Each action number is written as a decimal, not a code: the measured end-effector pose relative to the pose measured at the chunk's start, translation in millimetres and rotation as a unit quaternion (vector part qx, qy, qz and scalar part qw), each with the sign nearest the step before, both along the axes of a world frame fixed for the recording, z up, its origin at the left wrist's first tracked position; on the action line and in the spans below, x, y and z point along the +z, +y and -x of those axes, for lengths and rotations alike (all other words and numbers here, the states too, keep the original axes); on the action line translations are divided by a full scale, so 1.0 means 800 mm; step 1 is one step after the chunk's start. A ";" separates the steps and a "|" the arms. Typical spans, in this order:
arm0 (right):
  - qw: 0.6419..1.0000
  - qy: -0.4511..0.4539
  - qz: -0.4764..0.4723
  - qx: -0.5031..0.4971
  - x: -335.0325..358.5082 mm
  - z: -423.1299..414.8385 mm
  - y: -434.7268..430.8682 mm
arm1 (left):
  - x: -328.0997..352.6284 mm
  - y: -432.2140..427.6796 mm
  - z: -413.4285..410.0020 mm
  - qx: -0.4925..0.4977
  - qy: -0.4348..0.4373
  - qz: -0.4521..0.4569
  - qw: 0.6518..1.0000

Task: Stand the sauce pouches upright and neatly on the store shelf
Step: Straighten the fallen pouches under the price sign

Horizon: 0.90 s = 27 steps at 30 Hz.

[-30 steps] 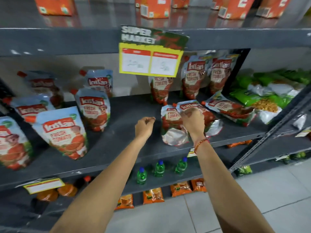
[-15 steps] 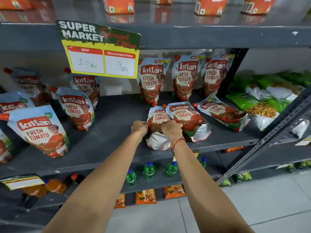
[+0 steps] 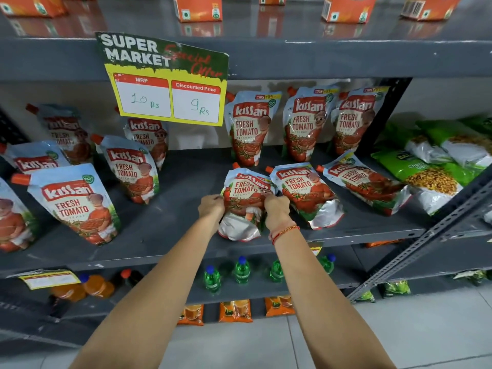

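A: Slumped pouch (image 3: pixel 243 198) at front of the shelf (image 3: pixel 165 230), left hand (image 3: pixel 211 209) and right hand (image 3: pixel 277 209) clamped on its 2 sides.
B: Step?
A: Righting it, I'd say. Next: seat its base flat.
B: Room?
A: Bare shelf to its left. A lying pouch (image 3: pixel 303 193) touches on the right; shelf edge is close.

A: Hidden stuff?
B: Sign (image 3: pixel 165 78) covers the top of a back pouch (image 3: pixel 147 137). Fingertips of both hands go behind the held pouch (image 3: pixel 243 201).
A: Cropped?
B: Far-left pouch (image 3: pixel 12 222), top boxes (image 3: pixel 198 8). Lower tag (image 3: pixel 49 279) unreadable.
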State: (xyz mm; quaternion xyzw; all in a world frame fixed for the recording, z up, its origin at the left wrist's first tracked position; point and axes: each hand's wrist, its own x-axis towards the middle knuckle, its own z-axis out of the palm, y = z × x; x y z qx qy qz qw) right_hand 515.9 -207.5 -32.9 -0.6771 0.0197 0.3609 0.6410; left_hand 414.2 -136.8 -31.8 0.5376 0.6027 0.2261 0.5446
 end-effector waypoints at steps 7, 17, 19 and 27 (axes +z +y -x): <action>0.996 0.002 -0.088 0.027 0.022 0.004 0.000 | 0.000 -0.007 0.024 -0.036 -0.093 -0.184 0.978; 0.921 -0.203 -0.291 0.158 0.082 -0.006 -0.020 | 0.066 -0.006 0.022 -0.041 -0.343 -0.189 0.919; 0.923 -0.212 -0.283 0.155 0.089 -0.008 -0.013 | 0.072 -0.002 0.016 -0.057 -0.312 -0.230 0.920; 0.930 -0.209 -0.277 0.119 0.103 -0.040 -0.002 | 0.071 0.000 0.005 -0.051 -0.286 -0.275 0.916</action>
